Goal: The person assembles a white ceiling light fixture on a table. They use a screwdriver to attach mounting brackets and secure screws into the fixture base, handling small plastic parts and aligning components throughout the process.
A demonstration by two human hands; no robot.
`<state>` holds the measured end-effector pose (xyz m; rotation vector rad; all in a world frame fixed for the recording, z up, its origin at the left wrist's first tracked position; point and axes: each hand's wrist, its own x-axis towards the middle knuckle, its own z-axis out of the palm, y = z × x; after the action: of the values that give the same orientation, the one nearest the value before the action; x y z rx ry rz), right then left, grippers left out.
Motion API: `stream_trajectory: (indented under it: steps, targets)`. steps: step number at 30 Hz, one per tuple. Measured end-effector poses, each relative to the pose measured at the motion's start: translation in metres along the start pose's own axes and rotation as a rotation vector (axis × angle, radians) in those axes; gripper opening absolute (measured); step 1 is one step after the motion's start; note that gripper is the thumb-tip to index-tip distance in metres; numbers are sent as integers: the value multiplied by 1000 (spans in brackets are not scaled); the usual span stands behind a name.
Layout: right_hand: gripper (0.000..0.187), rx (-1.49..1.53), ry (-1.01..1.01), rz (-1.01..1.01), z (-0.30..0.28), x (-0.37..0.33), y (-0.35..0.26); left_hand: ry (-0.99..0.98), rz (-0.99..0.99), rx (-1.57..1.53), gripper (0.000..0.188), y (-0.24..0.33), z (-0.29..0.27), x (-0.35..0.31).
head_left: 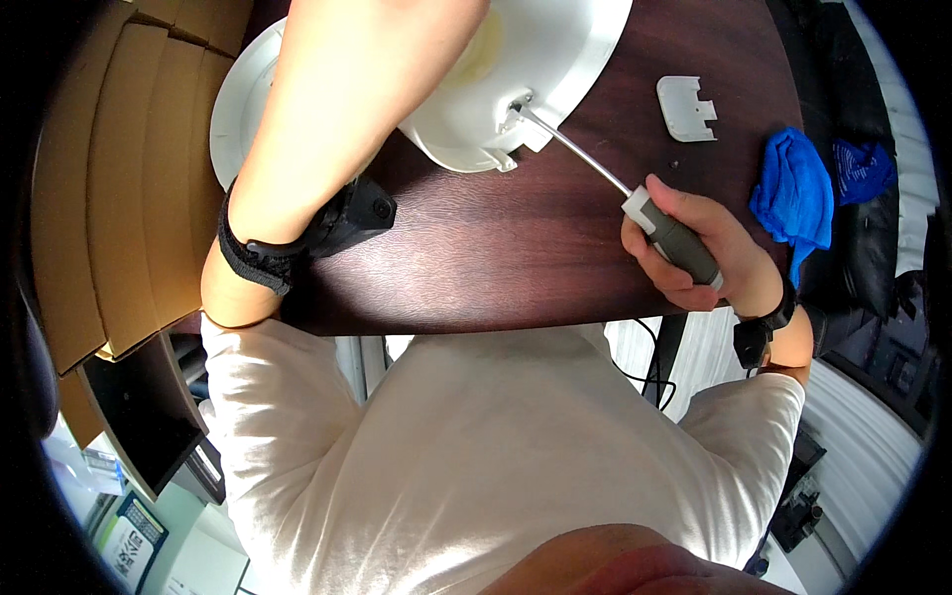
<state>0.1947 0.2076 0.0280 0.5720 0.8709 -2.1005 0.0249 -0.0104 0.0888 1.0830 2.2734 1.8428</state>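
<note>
My right hand (694,243) is wrapped round the grey handle of a screwdriver (679,241). Its long metal shaft slants up and left, and the tip meets a small recess near the edge of a white curved plastic housing (466,134). From the lower left, my left forearm (357,89) reaches across the housing and past the top edge, so the left hand itself is out of sight. A small white plastic cover (686,109) with notched tabs lies on the table to the right of the housing.
The dark wood table (476,258) ends in a curved front edge close to my body. Cardboard boxes (129,188) stand along the left. A blue cloth (793,188) lies at the right edge, and a tiny dark piece (674,164) rests below the cover.
</note>
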Motion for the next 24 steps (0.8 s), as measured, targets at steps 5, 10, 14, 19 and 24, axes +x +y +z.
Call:
stream_trajectory:
  steps: [5, 10, 14, 19, 24]
  targets:
    - [47, -669, 219, -178, -7, -7, -4, 89, 107, 109, 41, -10, 1, 1]
    - [34, -1645, 578, -545, -3, -8, -3, 138, 132, 330, 41, 5, 13, -1]
    - [35, -1724, 606, -633, -1, 0, -4, 175, 109, 340, 41, 8, 18, -1]
    - [36, -1752, 607, -658, -2, 5, -6, 172, 94, 368, 40, 9, 17, -2]
    - [38, -1705, 608, -604, 1, 3, -5, 64, 72, 167, 41, -7, -6, 7]
